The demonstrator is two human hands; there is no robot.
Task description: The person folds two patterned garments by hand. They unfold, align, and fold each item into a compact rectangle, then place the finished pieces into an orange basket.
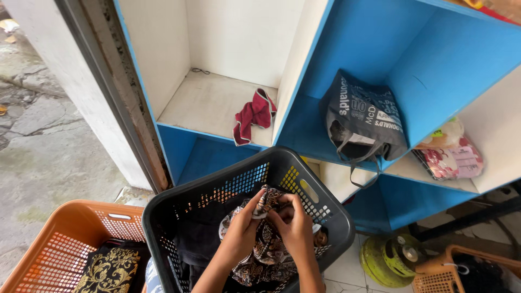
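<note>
From here both my left hand [242, 227] and right hand [296, 228] have a pinching grip on the patterned cloth [267, 247] over the black basket [325, 209]; looks light and floppy, so I'd grab its top edge.

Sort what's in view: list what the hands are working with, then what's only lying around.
In hand:
left hand
right hand
brown patterned cloth
black plastic laundry basket

Lying about:
red cloth on the white shelf
dark printed tote bag
orange plastic basket
green gas cylinder
</note>
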